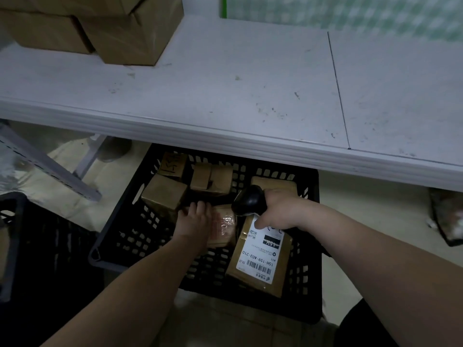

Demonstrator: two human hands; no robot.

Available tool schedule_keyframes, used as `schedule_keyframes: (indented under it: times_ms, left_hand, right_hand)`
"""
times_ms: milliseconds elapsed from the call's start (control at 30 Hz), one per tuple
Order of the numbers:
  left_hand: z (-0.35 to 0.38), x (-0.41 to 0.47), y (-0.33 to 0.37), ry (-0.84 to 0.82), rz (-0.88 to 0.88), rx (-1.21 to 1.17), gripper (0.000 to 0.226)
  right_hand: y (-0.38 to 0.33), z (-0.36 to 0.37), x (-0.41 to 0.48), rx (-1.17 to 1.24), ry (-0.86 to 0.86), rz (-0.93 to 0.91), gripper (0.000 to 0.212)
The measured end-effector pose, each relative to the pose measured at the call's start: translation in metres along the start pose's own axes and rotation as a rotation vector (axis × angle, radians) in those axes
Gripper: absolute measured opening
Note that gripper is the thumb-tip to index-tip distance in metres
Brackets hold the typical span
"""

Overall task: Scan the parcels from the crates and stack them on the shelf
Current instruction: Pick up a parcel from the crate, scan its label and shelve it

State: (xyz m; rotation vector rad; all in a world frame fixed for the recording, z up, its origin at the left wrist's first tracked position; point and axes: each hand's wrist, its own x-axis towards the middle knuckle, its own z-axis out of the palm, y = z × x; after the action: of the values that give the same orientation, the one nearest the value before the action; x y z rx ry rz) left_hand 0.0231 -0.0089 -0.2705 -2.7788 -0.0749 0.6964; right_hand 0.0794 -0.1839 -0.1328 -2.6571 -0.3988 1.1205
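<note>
Head view only. Black crate [120,236] sits on the floor, partly tucked under the front edge of the white shelf [225,83]. Several brown parcels lie inside it: a cube parcel [164,196] at far left, a parcel with handwriting on top [172,162] behind that, a taped parcel [211,180] mid-back, and one at the back right [273,182] partly hidden by the right hand. The flat labelled parcel [260,259] lies near the front right, white label up, barcode and "15H-159-A03-210" readable. The small parcel [223,226] with glossy tape is just left of it, touching or nearly so. Left hand [198,221] lies palm down on the small parcel, fingers reaching to its far edge. It is blurred, so I cannot tell whether the grip has closed on the parcel or the hand only rests there. Right hand [280,211] has its grip wrapped tight round the handle of the black scanner [250,200]. The scanner head points down and left, over the small parcel and the top of the label, and the thumb sits over the label's upper edge. On the shelf at far left, two cardboard boxes [132,33] stand side by side and touching, with more stacked on top. The shelf to their right carries only scuffs and a panel seam. A second black crate [12,246] shows at the left edge, and a grey slotted shelf upright [50,169] runs diagonally between it and the shelf.
</note>
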Motion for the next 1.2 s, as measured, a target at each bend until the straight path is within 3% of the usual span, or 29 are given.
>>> schedule_keyframes:
  times_ms: [100,300,533,700,833,1000,1200]
  left_hand:
    - [-0.015,-0.009,-0.009,0.033,-0.009,-0.134,0.124]
    - [-0.07,-0.043,-0.049,-0.036,-0.014,-0.382,0.12]
    - [-0.115,-0.107,-0.113,0.073,-0.034,-0.541,0.115]
    - [-0.149,-0.156,-0.16,0.185,-0.079,-0.85,0.107]
    - [-0.17,-0.199,-0.181,0.288,-0.019,-1.301,0.067]
    - [-0.178,-0.222,-0.198,0.364,0.048,-1.723,0.085]
    - [-0.176,-0.204,-0.183,0.497,0.098,-1.971,0.077]
  right_hand:
    - [-0.001,-0.006,-0.007,0.022,0.03,-0.017,0.027]
    - [-0.008,-0.024,-0.038,0.134,0.132,-0.122,0.042]
    - [-0.017,-0.044,-0.081,0.409,0.239,-0.272,0.021]
    - [-0.027,-0.049,-0.096,0.604,0.302,-0.312,0.019]
    - [-0.033,-0.05,-0.102,0.844,0.292,-0.319,0.02]
    - [-0.029,-0.058,-0.11,1.095,0.339,-0.372,0.029]
    - [-0.03,-0.069,-0.114,1.33,0.476,-0.419,0.034]
